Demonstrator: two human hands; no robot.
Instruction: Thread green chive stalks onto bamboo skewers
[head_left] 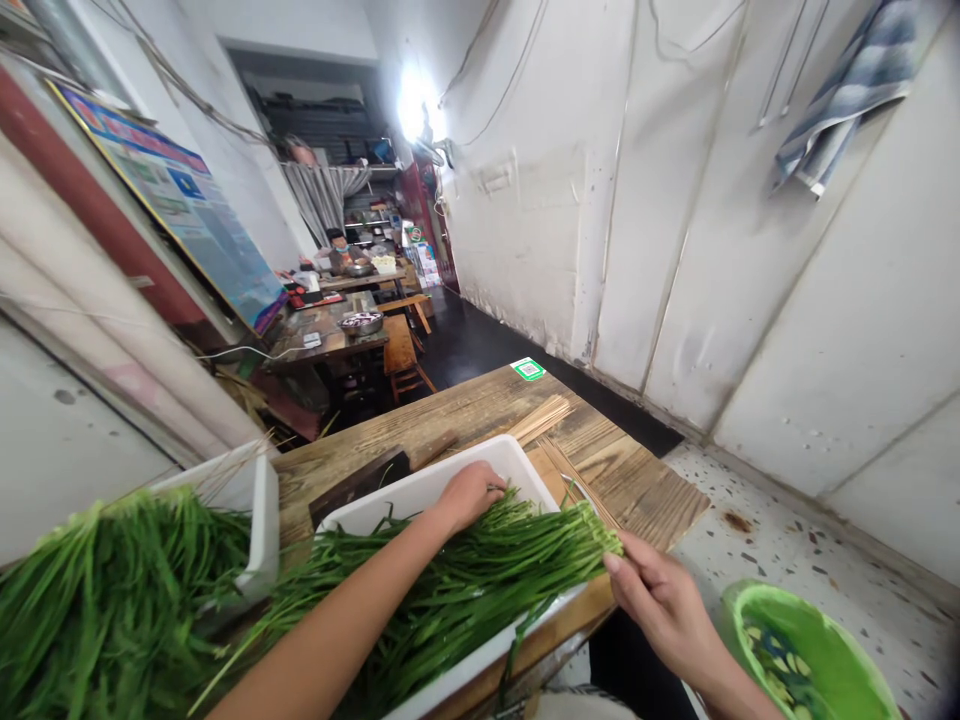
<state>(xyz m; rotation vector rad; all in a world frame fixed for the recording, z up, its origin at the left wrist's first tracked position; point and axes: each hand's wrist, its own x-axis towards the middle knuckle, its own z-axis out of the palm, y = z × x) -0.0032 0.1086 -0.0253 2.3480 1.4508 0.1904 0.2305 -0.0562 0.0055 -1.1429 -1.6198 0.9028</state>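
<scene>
Long green chives (450, 590) fill a white plastic tub (517, 455) on the wooden table, their pale stem ends pointing right. My left hand (469, 495) reaches over the tub, fingers curled and pinched at the stem ends of some chives near its far side; the fingertips are partly hidden. At the tub's right end, my right hand (660, 595) has its thumb and forefinger closed on the stem ends of a thick row of chives. Whether a skewer runs through that row, I cannot tell.
Bamboo skewers (544, 418) lie beyond the tub, near a dark-bladed cleaver (360, 487). Another white tub (262, 510) of chives stands at left. A green bucket (847, 640) is on the floor at right. A person (343, 252) sits at a far table.
</scene>
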